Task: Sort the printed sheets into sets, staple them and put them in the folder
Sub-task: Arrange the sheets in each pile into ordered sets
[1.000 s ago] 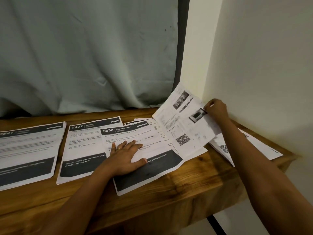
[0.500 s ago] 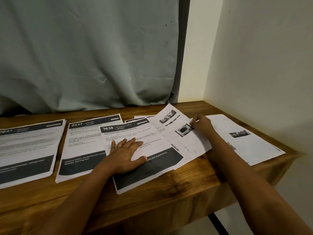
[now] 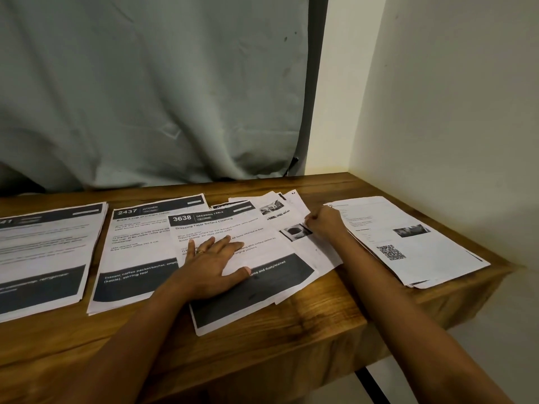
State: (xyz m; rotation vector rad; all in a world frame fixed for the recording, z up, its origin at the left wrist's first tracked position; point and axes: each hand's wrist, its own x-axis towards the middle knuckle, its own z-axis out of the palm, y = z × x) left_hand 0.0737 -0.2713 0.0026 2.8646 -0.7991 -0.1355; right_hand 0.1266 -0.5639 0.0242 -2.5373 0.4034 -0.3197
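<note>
"How far along are they?"

"Only sorting, I'd say. On the table (image 3: 315,325) there's a stack (image 3: 43,252) far out at nine o'clock, then the 2437 stack (image 3: 137,246). The 3638 sheet (image 3: 215,228) overlaps that one, and a QR-coded stack (image 3: 408,246) lies at three o'clock. I can't see any staple, stapler or folder."

"And the hands?"

"The left hand (image 3: 213,269) lies flat with straight fingers, pressing on the 3638 sheet. The right hand (image 3: 325,223), at two o'clock from it, is curled and pinches the top edge of a photo sheet (image 3: 312,252) on a loose fan of pages."

"Room to work?"

"It's tight. The wall (image 3: 452,112) hugs the QR-coded stack at three o'clock and the curtain (image 3: 145,97) hangs at twelve. The 3638 sheet's lower corner is close to the front edge at six. The bare wood is mostly along the front."
</note>
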